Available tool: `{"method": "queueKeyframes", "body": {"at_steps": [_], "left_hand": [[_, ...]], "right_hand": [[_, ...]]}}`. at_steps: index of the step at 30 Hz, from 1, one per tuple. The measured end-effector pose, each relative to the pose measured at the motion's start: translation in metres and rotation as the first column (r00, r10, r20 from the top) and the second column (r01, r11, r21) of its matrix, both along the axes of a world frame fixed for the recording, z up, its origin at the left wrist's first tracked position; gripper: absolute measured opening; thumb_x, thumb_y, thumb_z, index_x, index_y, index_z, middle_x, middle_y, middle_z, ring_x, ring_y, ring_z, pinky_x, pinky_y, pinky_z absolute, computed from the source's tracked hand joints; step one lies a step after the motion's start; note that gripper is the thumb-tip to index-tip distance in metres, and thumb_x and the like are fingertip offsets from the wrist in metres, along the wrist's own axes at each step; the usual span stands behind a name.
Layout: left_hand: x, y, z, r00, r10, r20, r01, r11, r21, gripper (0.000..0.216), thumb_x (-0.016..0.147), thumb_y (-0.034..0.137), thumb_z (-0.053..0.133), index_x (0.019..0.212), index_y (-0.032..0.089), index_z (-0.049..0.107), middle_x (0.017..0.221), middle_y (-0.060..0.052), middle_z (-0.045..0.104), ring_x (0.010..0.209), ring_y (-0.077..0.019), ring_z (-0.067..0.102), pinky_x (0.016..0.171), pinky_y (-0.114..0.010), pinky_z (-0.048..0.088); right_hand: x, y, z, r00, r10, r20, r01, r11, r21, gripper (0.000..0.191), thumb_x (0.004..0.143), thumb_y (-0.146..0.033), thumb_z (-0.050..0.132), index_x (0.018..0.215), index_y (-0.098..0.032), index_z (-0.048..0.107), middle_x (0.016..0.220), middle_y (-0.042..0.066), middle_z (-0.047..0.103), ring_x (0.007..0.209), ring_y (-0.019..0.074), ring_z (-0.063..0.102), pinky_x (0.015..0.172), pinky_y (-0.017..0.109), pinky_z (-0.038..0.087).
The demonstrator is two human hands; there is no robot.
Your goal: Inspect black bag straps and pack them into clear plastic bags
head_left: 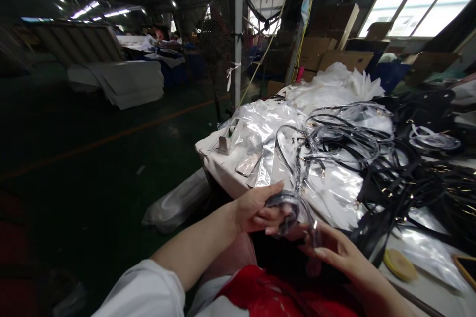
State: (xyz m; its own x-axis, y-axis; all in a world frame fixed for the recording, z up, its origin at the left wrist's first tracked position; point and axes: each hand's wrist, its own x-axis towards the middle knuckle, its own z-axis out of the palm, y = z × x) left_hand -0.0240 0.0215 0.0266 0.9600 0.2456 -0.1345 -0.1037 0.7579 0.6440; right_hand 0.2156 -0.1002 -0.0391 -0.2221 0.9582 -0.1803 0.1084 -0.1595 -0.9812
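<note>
My left hand (256,210) is closed round a coiled black strap in a clear plastic bag (292,210), held just above my lap at the table's near edge. My right hand (336,252) holds the lower end of the same bag, fingers curled against it. Behind the hands, several loose black straps with gold clasps (357,148) lie tangled over clear plastic bags (260,124) on the white-covered table (215,158).
A yellow tape roll (399,263) lies on the table at right. A wrapped bundle (178,200) lies on the dark floor beside the table. A standing fan (219,42) and a white pillar (238,29) rise behind. Cardboard boxes (334,49) are stacked at the back.
</note>
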Motion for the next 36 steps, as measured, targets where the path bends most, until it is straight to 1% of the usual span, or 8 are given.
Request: {"method": "queueKeyframes", "body": {"at_steps": [5,9,13,16,25,29,33,36], "left_hand": [[-0.009,0.015,0.016,0.97,0.232,0.074,-0.222,0.968,-0.118,0.068,0.104,0.047,0.018,0.072,0.008,0.065,0.036,0.011,0.022,0.027,-0.0041,0.01,0.038,-0.017,0.034],[0.01,0.012,0.021,0.861,0.497,0.111,-0.494,0.868,-0.052,0.056,0.103,0.047,0.029,0.086,0.006,0.065,0.047,0.009,0.031,0.035,-0.0036,0.026,0.051,-0.018,0.042],[0.039,-0.001,0.002,0.508,0.825,0.25,-0.817,0.368,0.444,0.044,0.094,0.056,0.046,0.096,0.015,0.059,0.07,0.0,0.054,0.063,-0.0129,0.054,0.078,-0.031,0.049],[0.044,-0.012,-0.022,0.503,0.813,0.293,-0.539,0.03,0.842,0.038,0.092,0.055,0.048,0.088,0.018,0.057,0.078,-0.007,0.06,0.077,-0.0214,0.057,0.086,-0.037,0.044],[0.035,-0.035,-0.059,0.894,0.446,0.05,0.108,-0.323,0.94,0.041,0.092,0.052,0.045,0.079,0.018,0.062,0.07,-0.01,0.062,0.066,-0.0231,0.059,0.066,-0.031,0.044],[0.031,-0.033,-0.064,0.925,0.318,-0.21,0.272,-0.165,0.948,0.041,0.089,0.052,0.052,0.065,0.02,0.06,0.056,-0.002,0.054,0.048,-0.0148,0.047,0.052,-0.026,0.034],[0.023,-0.03,-0.072,0.914,-0.052,-0.403,0.387,0.414,0.824,0.053,0.089,0.06,0.048,0.056,0.019,0.053,0.047,0.002,0.047,0.041,-0.0103,0.039,0.046,-0.024,0.029],[0.024,-0.029,-0.076,0.937,-0.195,-0.29,0.314,0.833,0.455,0.061,0.089,0.069,0.04,0.056,0.018,0.051,0.038,0.004,0.039,0.036,-0.0103,0.036,0.045,-0.025,0.035]], "right_hand": [[0.0,0.005,-0.009,0.95,-0.265,0.165,0.232,0.953,0.193,0.065,0.081,-0.047,0.071,0.138,-0.026,0.049,0.12,0.011,0.065,0.105,0.0268,0.062,0.088,0.036,0.052],[-0.026,0.004,-0.004,0.971,-0.076,0.227,0.066,0.996,0.052,0.055,0.092,-0.053,0.053,0.137,-0.022,0.052,0.094,0.007,0.069,0.085,0.0222,0.063,0.072,0.031,0.053],[-0.058,-0.007,0.014,0.981,0.191,-0.043,-0.195,0.969,-0.152,0.051,0.095,-0.057,0.046,0.124,-0.017,0.06,0.07,0.001,0.062,0.055,0.011,0.049,0.051,0.022,0.039],[-0.059,-0.017,0.029,0.964,0.12,-0.237,-0.171,0.963,-0.21,0.046,0.093,-0.057,0.052,0.109,-0.015,0.065,0.061,-0.002,0.056,0.046,0.0073,0.04,0.045,0.019,0.029],[-0.006,-0.015,0.038,0.998,0.057,0.017,-0.052,0.981,-0.187,0.042,0.086,-0.056,0.06,0.089,-0.015,0.072,0.055,0.0,0.058,0.041,0.0081,0.041,0.039,0.02,0.029],[0.013,-0.006,0.034,0.911,0.071,0.406,-0.072,0.997,-0.011,0.027,0.084,-0.045,0.067,0.089,-0.02,0.075,0.08,0.005,0.071,0.073,0.0202,0.062,0.064,0.026,0.047],[0.016,-0.005,0.02,0.864,0.264,0.429,-0.26,0.963,-0.068,0.033,0.092,-0.045,0.056,0.078,-0.02,0.073,0.068,0.003,0.065,0.064,0.0182,0.057,0.06,0.027,0.044],[-0.002,-0.008,0.002,0.924,0.117,0.364,-0.138,0.99,0.033,0.043,0.097,-0.049,0.044,0.076,-0.019,0.066,0.065,0.001,0.059,0.061,0.0159,0.053,0.06,0.027,0.043]]}}
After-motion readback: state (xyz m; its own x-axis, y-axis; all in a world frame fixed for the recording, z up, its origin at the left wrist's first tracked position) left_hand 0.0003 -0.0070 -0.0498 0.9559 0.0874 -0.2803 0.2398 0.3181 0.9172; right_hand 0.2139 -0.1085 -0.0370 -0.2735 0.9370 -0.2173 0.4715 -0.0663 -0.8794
